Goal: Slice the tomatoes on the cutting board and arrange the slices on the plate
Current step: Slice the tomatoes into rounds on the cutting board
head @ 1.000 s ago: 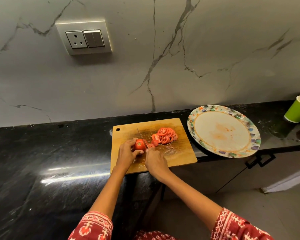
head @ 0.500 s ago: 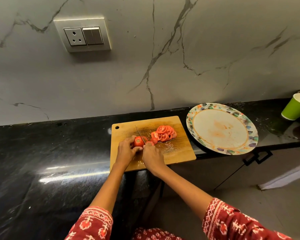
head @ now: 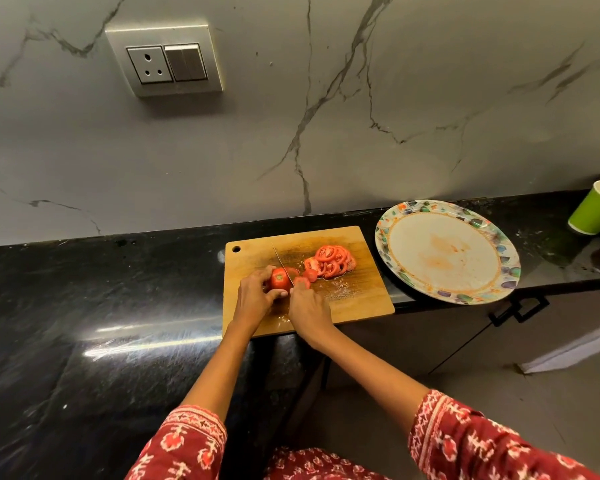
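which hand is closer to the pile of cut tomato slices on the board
The right. The right hand, gripping the knife, sits just below and left of the slice pile. The left hand holds the uncut tomato farther left.

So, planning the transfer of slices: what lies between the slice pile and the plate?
In the head view, only bare cutting board and a strip of black counter separate the slice pile from the plate.
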### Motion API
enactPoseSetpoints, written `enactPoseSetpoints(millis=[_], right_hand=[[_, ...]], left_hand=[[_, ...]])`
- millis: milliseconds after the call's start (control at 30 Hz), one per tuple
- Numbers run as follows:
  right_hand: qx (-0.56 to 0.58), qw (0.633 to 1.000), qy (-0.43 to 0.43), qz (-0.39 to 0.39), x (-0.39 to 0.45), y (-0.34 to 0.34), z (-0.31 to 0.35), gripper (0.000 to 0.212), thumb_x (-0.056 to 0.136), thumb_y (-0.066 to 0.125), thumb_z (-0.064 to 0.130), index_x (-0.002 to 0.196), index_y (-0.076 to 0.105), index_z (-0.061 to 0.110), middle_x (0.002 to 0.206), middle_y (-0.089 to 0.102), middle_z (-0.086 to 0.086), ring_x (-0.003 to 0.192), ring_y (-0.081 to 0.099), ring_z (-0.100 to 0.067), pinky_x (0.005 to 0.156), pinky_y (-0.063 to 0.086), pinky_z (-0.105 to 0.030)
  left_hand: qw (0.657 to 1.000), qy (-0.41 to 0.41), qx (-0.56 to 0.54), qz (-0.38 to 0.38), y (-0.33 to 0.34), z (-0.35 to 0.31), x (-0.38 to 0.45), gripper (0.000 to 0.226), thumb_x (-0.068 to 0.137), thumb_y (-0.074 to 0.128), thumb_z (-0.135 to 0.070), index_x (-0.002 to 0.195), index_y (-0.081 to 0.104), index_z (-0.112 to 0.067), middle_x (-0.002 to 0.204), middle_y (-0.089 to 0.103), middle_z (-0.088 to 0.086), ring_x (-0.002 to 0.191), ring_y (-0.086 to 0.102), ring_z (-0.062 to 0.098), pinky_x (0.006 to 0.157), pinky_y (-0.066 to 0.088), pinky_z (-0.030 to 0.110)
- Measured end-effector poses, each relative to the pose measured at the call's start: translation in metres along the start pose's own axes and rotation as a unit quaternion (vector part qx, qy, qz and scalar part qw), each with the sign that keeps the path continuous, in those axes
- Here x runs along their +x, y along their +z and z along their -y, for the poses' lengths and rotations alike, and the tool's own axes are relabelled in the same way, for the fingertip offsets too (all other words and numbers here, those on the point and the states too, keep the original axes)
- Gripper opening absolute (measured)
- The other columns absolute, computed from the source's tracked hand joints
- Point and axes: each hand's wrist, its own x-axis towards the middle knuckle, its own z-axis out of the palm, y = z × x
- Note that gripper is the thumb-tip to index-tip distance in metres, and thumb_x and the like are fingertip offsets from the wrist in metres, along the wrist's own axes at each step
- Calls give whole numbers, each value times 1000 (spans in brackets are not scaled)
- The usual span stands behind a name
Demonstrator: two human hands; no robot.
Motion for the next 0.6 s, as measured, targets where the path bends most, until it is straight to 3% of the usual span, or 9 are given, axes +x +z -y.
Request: enactPoseSetpoints(millis=[600], right_hand=[[2,1000,4,28,3,11,-9,29,100,27,8,120,46,-3,116,59,-22,109,56,-37,81,45,-40]], left_hand=[[1000,-4,0,-7,4,4,-1,59,71,77,-11,124,54,3,125,58,18,118,52,27,101,39,32]])
